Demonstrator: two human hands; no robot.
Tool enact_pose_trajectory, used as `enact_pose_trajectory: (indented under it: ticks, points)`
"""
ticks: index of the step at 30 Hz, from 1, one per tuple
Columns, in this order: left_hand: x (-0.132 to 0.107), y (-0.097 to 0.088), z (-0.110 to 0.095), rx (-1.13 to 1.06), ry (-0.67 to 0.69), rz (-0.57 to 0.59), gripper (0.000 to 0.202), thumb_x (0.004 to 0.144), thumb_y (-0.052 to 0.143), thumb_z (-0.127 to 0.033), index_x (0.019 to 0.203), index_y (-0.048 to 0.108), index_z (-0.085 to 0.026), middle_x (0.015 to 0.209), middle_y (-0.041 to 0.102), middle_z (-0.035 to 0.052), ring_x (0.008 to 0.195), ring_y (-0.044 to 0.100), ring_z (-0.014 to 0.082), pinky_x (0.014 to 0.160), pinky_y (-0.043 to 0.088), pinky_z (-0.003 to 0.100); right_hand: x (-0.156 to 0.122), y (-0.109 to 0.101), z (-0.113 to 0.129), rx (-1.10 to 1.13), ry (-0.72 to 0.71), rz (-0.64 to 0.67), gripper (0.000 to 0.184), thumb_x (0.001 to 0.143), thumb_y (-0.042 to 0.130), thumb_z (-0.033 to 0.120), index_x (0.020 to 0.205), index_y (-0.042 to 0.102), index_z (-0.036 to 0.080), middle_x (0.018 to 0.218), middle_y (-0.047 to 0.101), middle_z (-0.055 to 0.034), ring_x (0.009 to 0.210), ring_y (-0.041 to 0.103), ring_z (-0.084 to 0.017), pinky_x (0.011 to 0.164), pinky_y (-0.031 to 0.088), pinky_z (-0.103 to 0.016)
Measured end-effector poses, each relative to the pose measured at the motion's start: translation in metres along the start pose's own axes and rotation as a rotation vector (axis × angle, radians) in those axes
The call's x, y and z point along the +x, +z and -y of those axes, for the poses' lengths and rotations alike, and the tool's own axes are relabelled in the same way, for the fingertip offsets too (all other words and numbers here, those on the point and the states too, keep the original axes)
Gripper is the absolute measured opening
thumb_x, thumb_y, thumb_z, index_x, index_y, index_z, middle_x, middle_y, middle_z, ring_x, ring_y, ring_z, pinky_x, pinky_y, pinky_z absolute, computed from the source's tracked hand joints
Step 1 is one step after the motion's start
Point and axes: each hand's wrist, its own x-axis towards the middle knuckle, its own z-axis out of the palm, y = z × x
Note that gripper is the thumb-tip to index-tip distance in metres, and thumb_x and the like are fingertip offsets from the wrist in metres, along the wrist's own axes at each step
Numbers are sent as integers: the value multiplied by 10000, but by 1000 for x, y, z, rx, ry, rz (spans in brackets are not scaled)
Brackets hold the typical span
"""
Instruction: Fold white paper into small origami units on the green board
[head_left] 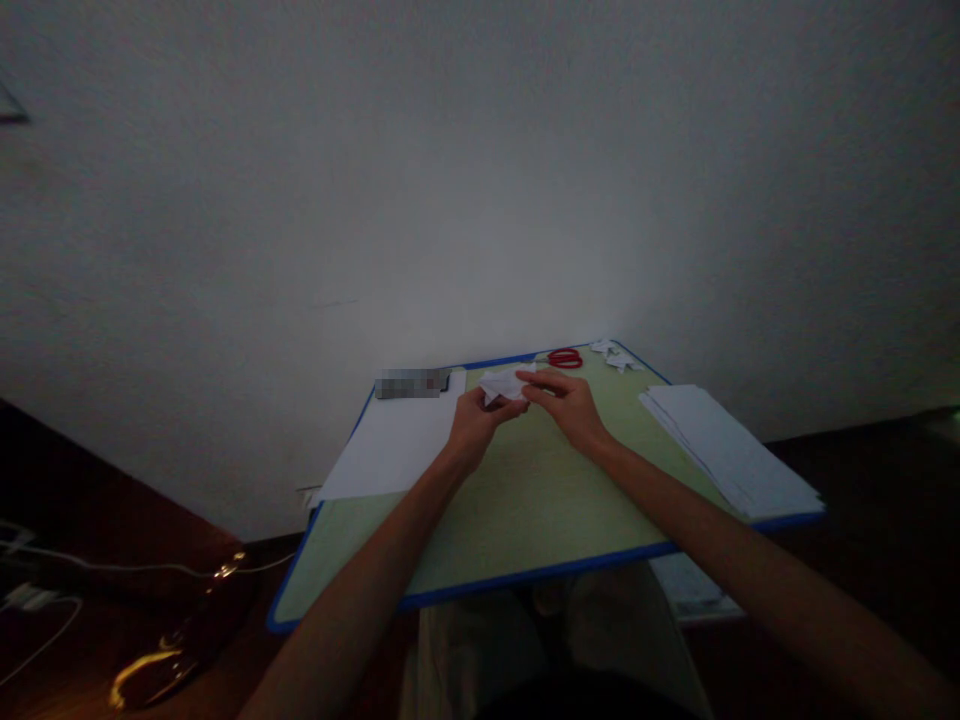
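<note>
Small paper (pixel 501 386), held up in the middle of the frame.
Head view: the left hand (pixel 472 422) pinches it between thumb and fingers, likely to keep it still. The right hand (pixel 571 408) has its fingers nearly together on the right edge. Scissors (pixel 565 358) lie just above, maybe to leave the hands room.

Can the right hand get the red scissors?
Probably yes: the red scissors lie just beyond the right hand on the table, with nothing seen between. But it's holding the white paper, so it may need to let go.
</note>
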Motion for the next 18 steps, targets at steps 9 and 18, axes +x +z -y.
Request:
enact_pose_trajectory:
  ticks: [9, 18]
  points:
    - [0, 0, 4, -104, -7, 23, 403, 661, 889, -324, 990, 751, -137, 917, 768, 83, 823, 687, 205, 835, 542, 366, 3, -2, -1, -27, -3, -37, 257, 795, 758, 323, 1036, 815, 257, 1026, 762, -52, 957, 663, -206, 861, 533, -354]
    - [3, -1, 3, -28, 50, -93, 395, 583, 921, -287, 897, 728, -145, 781, 730, 25, 724, 644, 160, 765, 525, 313, -1, -1, -2, -15, -8, -9, 265, 804, 759, 358, 1049, 811, 270, 1036, 748, -51, 971, 662, -202, 861, 555, -348]
